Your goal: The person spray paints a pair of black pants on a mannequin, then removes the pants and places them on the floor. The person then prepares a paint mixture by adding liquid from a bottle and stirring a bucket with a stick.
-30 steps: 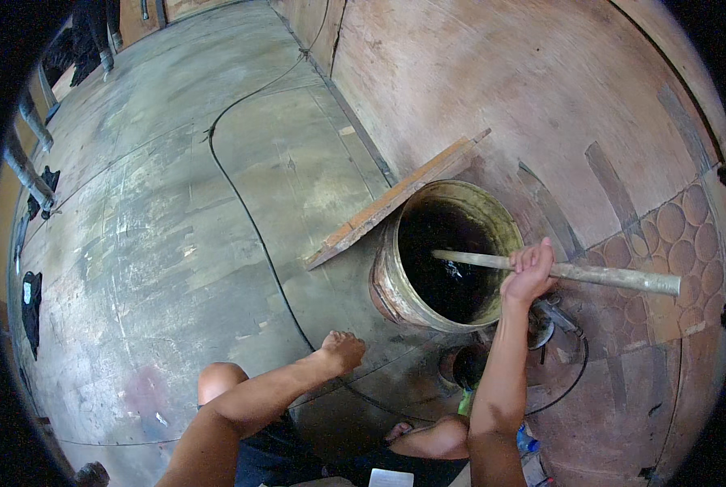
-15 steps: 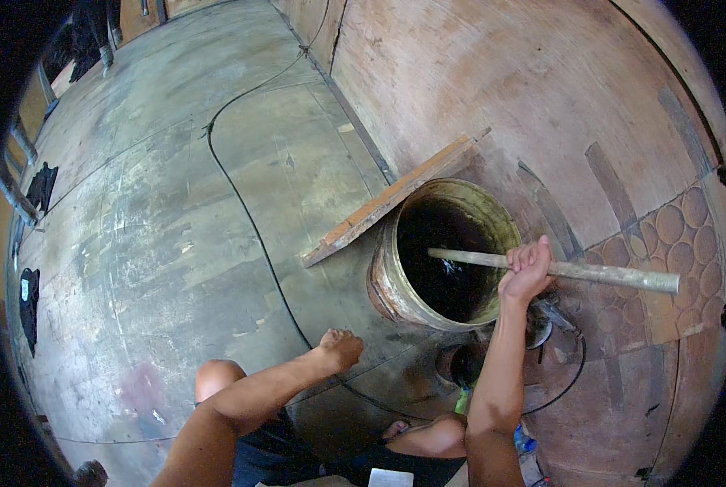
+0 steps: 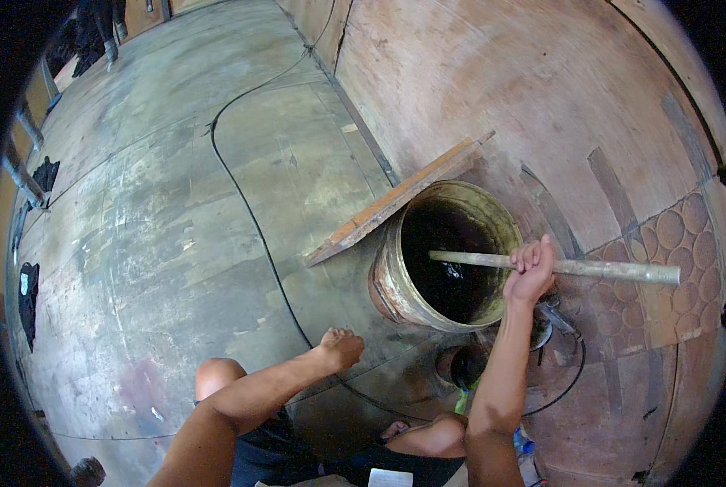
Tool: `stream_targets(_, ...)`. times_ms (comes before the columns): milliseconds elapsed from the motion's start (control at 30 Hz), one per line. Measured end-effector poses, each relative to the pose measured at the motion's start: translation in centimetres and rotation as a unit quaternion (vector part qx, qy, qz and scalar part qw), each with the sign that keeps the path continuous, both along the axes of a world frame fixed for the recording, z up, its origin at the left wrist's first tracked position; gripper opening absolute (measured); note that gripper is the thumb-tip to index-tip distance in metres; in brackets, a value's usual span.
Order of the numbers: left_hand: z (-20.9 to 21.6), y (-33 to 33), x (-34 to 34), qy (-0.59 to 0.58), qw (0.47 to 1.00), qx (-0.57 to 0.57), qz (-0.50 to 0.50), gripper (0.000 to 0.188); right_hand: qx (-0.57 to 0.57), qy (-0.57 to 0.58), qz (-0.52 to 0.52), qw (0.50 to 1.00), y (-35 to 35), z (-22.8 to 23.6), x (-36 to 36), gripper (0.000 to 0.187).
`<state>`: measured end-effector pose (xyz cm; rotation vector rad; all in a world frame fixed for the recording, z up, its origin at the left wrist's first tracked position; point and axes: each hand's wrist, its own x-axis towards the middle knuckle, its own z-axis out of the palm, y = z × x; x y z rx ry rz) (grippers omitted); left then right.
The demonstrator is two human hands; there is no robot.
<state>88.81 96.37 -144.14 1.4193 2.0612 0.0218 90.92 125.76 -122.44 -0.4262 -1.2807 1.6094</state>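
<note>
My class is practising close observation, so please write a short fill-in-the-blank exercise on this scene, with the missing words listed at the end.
1. With the left hand off it, the number of hands gripping the pole is ____.
2. Beyond the right hand, the pole's outer end points toward the picture's ____ edge.
3. Of inside and outside the bucket, the pole's other end is ____.
4. The colour of the long cable on the floor is ____.

Missing words: one; right; inside; black.
</note>
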Motion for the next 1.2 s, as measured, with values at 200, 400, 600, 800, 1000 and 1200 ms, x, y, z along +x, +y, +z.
stream_targets(200, 0.6, 0.0, -0.2, 0.01, 1.0, -0.002, -0.002, 0.047, 0.004, -0.155, -0.065, 0.986, 1.2, 3.0, 2.0, 0.042)
stream_targets(400, 0.8, 0.3, 0.0, -0.01, 1.0, -0.014, -0.004, 0.046, 0.054, 0.002, -0.176, 0.983, -0.4, 0.7, 0.0, 0.037)
stream_targets(600, 0.9, 0.3, 0.1, -0.011, 1.0, -0.013, 0.005, 0.043, -0.037, -0.024, 0.064, 0.997, -0.2, 1.0, 1.1, 0.04)
stream_targets(800, 0.2, 0.0, 0.1, 0.002, 1.0, -0.011, 0.004, 0.046, 0.056, -0.092, -0.141, 0.984, 0.5, 2.2, 1.1, 0.036)
stream_targets(1000, -0.4, 0.1, 0.3, -0.008, 1.0, -0.014, 0.001, 0.046, -0.003, 0.014, -0.047, 0.999, -0.7, -0.1, -0.1, 0.044)
stream_targets(1200, 0.7, 0.0, -0.1, 0.0, 1.0, -0.017, 0.012, 0.042, 0.015, -0.117, -0.063, 0.991, 0.9, 2.7, 1.8, 0.038)
